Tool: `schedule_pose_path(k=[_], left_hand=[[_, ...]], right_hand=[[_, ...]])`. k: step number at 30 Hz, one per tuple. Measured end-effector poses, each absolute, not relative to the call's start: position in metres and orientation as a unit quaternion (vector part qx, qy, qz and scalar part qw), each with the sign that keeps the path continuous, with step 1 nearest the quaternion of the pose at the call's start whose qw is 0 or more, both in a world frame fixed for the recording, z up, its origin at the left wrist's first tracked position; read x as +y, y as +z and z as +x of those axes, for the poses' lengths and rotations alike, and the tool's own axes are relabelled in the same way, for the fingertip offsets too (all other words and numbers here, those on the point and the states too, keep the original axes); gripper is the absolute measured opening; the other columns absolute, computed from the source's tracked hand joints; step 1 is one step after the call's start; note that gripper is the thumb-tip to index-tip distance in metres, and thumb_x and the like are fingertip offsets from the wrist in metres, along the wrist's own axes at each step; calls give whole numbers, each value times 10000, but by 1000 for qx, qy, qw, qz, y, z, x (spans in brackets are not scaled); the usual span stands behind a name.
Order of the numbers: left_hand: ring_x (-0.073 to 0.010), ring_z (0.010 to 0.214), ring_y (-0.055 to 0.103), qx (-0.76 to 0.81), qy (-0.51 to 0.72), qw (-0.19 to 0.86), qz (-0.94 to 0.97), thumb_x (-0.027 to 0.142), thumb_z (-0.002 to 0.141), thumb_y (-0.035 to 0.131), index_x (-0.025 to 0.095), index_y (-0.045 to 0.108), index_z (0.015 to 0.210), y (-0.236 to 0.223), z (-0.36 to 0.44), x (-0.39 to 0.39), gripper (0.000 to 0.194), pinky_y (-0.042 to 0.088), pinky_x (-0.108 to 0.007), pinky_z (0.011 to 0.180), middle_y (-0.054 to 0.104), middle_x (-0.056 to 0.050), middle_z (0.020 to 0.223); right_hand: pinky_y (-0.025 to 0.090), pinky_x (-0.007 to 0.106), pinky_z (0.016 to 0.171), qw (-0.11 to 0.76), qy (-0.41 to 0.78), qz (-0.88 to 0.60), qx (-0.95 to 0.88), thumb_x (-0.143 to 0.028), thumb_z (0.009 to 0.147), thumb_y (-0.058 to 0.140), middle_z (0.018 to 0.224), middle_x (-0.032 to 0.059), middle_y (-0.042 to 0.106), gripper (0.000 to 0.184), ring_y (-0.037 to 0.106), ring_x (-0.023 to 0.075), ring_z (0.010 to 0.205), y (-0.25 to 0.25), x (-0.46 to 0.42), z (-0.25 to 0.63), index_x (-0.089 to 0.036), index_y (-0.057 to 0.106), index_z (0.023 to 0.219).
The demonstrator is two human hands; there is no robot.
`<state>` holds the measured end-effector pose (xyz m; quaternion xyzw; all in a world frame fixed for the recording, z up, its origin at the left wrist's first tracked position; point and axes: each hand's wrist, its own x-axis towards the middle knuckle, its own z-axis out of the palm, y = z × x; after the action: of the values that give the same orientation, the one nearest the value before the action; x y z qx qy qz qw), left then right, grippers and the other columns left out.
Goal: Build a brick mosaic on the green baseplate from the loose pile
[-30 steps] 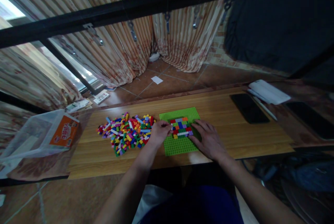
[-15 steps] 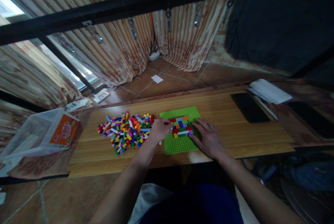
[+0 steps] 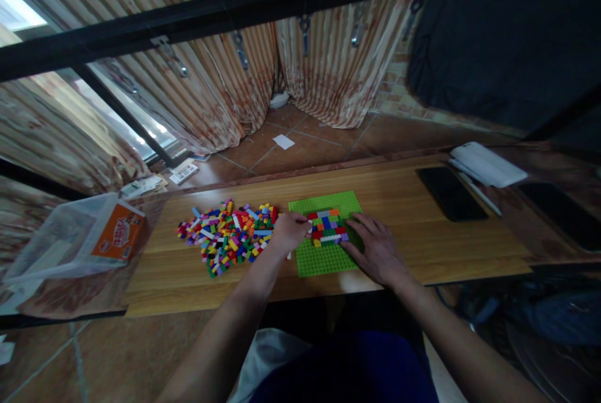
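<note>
A translucent plastic bin (image 3: 51, 240) bearing an orange label (image 3: 119, 228) sits at far left, beside a heap of loose multicolored toy bricks (image 3: 235, 234) spread across a wood-grain bench (image 3: 178, 293). A person's left hand (image 3: 290, 234) lies at the heap's right edge, its grip pinched on what appears to be a small white brick (image 3: 310, 226) at the left side of a brick assembly (image 3: 327, 226); whether that piece is seated cannot be told. A crooked push could leave it riding high or pop a neighbor loose, and a dragging wrist could scatter strays. The assembly stands on a green studded baseplate (image 3: 319, 263), between both hands. The right hand (image 3: 377, 249) rests at its right side, grip apart, thumb near a purple brick (image 3: 344, 237); lopsided pressure might slide the plate, with no visible fastening to the bench. Farther right, well apart, lie a black smartphone (image 3: 451, 193) and a white pen (image 3: 479, 193)
</note>
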<state>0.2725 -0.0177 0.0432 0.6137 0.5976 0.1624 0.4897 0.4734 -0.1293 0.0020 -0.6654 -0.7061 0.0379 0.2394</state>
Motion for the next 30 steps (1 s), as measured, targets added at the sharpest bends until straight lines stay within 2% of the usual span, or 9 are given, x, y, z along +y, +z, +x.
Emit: schedule_pose_path(k=[9, 23, 30], left_hand=[[-146, 563, 606, 611, 162, 388, 671, 179, 754, 586, 160, 696, 707, 48, 277, -24, 122, 407, -230, 567, 602, 2, 502], [-121, 524, 589, 612, 207, 417, 639, 235, 774, 589, 164, 639, 665, 35, 278, -27, 139, 352, -207, 490, 610, 8, 533], [-138, 547, 614, 617, 212, 404, 641, 236, 776, 561, 169, 623, 647, 40, 275, -29, 158, 368, -214, 493, 621, -5, 542]], right_hand=[[405, 495, 1032, 234, 25, -663, -710, -522, 917, 479, 1375, 106, 531, 482, 471, 310, 1248, 5, -130, 473, -209, 573, 1271], [401, 528, 1025, 239, 34, -664, -707, -516, 905, 491, 1383, 105, 531, 504, 449, 315, 1281, 1, -129, 474, -238, 544, 1322], [405, 513, 1029, 237, 36, -666, -707, -522, 911, 485, 1380, 105, 532, 494, 457, 309, 1273, 4, -130, 473, -222, 562, 1296]])
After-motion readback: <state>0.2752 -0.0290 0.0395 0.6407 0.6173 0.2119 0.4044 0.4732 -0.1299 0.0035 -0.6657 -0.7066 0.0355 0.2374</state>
